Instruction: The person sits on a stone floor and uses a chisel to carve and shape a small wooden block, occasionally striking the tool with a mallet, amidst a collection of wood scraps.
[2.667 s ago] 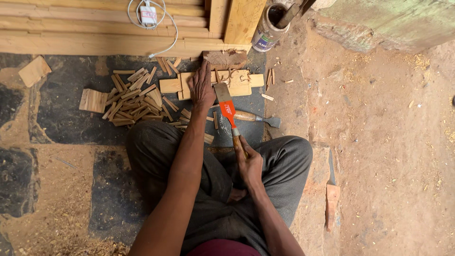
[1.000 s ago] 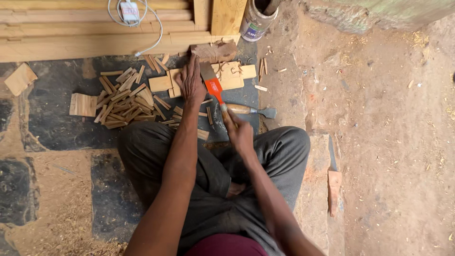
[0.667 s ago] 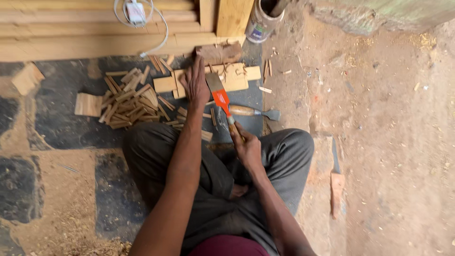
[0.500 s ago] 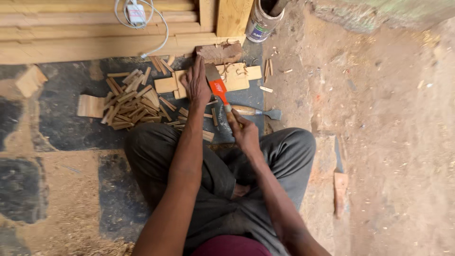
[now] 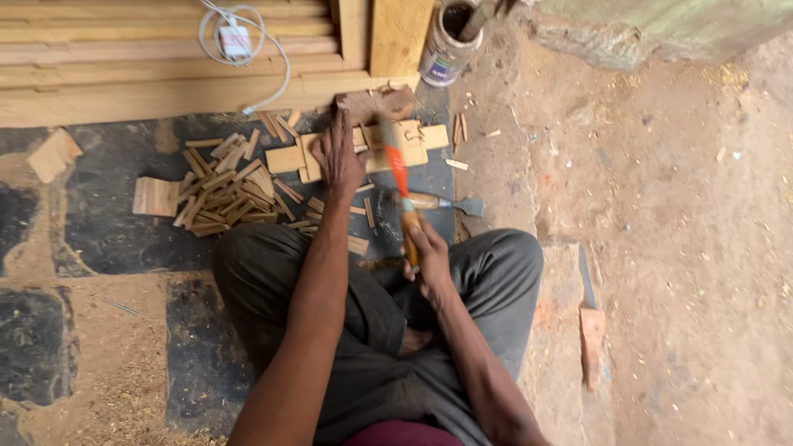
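I sit cross-legged on the floor. My left hand [image 5: 337, 155] reaches forward and presses down on a flat wooden block [image 5: 363, 150] lying on the dark stone. My right hand [image 5: 426, 253] is shut on the wooden handle of a hatchet [image 5: 396, 169] with an orange band. Its blurred blade end points forward over the block, just right of my left fingers. A darker chunk of wood [image 5: 373, 103] lies at the block's far edge.
A pile of thin split wood strips [image 5: 227, 186] lies to the left. A chisel [image 5: 442, 203] rests by my right knee. Stacked planks [image 5: 165, 58] with a white cable run along the top. A tin can [image 5: 446, 45] stands at the upper right.
The hatchet has swung up and down over the block repeatedly; now it is blurred and lowered toward the wood. My left hand has stayed on the block.
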Tool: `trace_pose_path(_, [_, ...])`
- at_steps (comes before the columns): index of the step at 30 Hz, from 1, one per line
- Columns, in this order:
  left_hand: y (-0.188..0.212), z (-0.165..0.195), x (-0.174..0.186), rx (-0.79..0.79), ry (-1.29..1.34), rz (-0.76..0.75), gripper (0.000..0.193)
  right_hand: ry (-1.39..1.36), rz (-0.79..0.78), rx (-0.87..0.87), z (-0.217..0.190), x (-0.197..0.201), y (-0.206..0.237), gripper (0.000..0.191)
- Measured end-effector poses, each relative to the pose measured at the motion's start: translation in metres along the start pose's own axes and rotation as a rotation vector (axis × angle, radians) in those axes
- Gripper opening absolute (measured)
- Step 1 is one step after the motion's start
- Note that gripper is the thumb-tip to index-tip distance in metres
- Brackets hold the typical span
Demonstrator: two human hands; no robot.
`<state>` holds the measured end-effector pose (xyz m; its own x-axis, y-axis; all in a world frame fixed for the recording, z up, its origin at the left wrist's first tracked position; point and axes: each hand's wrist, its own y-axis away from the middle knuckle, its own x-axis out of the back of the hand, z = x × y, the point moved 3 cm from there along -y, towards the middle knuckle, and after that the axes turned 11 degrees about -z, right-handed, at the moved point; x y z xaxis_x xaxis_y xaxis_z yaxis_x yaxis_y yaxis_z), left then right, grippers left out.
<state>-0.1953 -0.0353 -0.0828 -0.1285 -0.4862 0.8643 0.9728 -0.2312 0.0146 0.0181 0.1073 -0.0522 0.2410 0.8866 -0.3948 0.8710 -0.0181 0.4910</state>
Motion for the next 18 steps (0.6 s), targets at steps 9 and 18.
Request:
trace_pose_path(9, [-0.009,0.005,0.001,-0.307,-0.137,0.304,0.028,0.267,0.220,0.042,0.021,0.016,-0.006,0.059])
trace_pose_path(18, [-0.016,0.030,0.024,0.048,1.290,-0.016,0.027,0.323,0.264,-0.012,0.016,-0.003,-0.011,0.061])
